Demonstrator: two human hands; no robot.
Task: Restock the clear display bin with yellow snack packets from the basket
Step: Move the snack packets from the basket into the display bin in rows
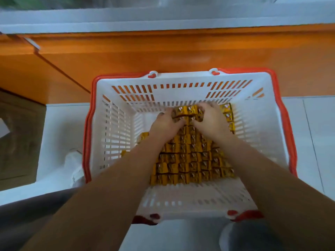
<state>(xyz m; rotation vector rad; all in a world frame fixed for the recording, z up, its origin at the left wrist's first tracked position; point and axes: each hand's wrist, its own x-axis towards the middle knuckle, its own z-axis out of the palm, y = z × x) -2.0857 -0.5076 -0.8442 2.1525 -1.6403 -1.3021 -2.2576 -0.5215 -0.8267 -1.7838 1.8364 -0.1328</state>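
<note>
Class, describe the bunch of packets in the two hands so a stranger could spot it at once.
Find the white basket with the red rim in front of the orange counter. Yellow packets lie in rows inside it; follow them to the far wall. The bunch there is the only one gripped between the left hand and right hand.

I get a dim, flat picture with a cool grey cast, and I cannot tell where the light comes from. The basket throws no hard shadow. The floor to its left is the brightest patch. Inside the basket, the yellow snack packets show small foil glints. Beyond the basket, the grey ledge is smeared with blur. On my side of the basket, the forearms are soft and out of focus. The basket's rim bows outward from wide-angle distortion, and fine detail is mushy throughout.
</note>
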